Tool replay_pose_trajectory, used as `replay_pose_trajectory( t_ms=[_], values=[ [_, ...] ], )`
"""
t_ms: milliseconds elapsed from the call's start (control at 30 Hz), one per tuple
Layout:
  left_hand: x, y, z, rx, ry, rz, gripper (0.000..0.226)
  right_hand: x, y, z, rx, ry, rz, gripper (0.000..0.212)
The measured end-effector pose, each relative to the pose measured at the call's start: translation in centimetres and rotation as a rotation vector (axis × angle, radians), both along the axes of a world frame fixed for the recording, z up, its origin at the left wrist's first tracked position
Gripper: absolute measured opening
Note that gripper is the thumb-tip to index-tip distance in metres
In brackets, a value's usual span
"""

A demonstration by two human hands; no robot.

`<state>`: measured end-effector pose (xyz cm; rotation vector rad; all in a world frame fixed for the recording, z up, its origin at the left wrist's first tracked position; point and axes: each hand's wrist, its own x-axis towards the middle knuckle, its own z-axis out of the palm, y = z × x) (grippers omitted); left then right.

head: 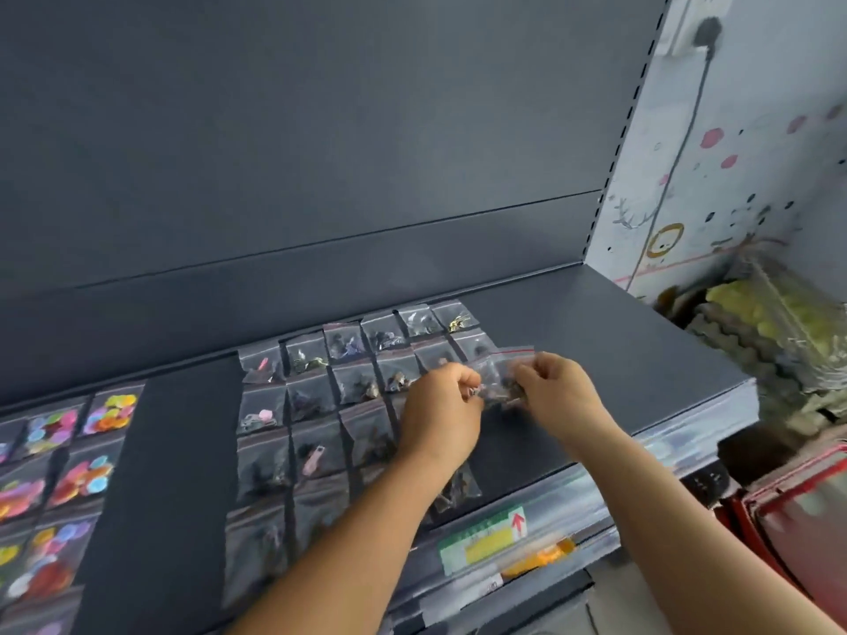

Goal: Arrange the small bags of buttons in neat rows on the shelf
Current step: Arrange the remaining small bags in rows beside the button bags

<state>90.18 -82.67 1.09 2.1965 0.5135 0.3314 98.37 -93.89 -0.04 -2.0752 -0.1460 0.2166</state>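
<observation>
Both hands held one small clear bag (502, 382) between them, just above the shelf (618, 359) near the right end of the block of dark-button bags (321, 405). The left hand (442, 419) had its fingers curled, pinching the bag's left side; the right hand (557, 394) pinched the right side the same way. Holding it at both sides probably kept the bag flat and square so it could go down in line with its neighbours, where the next gap in the rows seemed to be.

The held bag had a red strip along its top and a dark clump of buttons inside; their colour was too blurred to tell. The block already laid ran from the shelf's back edge to its front edge in several columns, each bag holding a few mostly dark buttons, some pink. Toward the shelf's left edge lay a separate group of bright-button bags (68, 451), with pink, orange, blue and yellow buttons.
</observation>
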Motion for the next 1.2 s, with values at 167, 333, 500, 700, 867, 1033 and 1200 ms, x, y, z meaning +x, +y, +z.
replay_pose_trajectory(
  t_ms=[167,333,500,700,867,1033,1200],
  values=[
    [0.5,-0.9,-0.7,0.261,0.208,0.043,0.022,1.7,-0.6,-0.6,-0.222,-0.084,0.176,0.017],
    [0.0,-1.1,-1.1,0.441,0.254,0.044,0.029,2.1,-0.6,-1.3,-0.326,-0.14,0.237,0.032],
    [-0.5,-2.1,-1.0,0.625,0.224,-0.185,0.044,1.6,-2.6,-0.7,-0.292,-0.437,0.465,0.022],
    [-0.9,-2.1,-0.9,0.658,0.356,-0.228,0.046,1.4,-3.5,-0.9,-0.369,-0.543,0.648,0.021],
    [-1.1,-2.1,-0.7,0.633,0.383,-0.251,0.048,1.1,-3.3,-0.9,-0.406,-0.641,0.616,0.02],
    [-1.2,-2.3,-0.5,0.604,0.414,-0.278,0.048,1.5,-3.2,-1.5,-0.407,-0.712,0.686,0.02],
    [-1.1,-2.7,-0.6,0.595,0.418,-0.278,0.049,1.7,-3.4,-1.3,-0.362,-0.729,0.707,0.028]
  ],
)
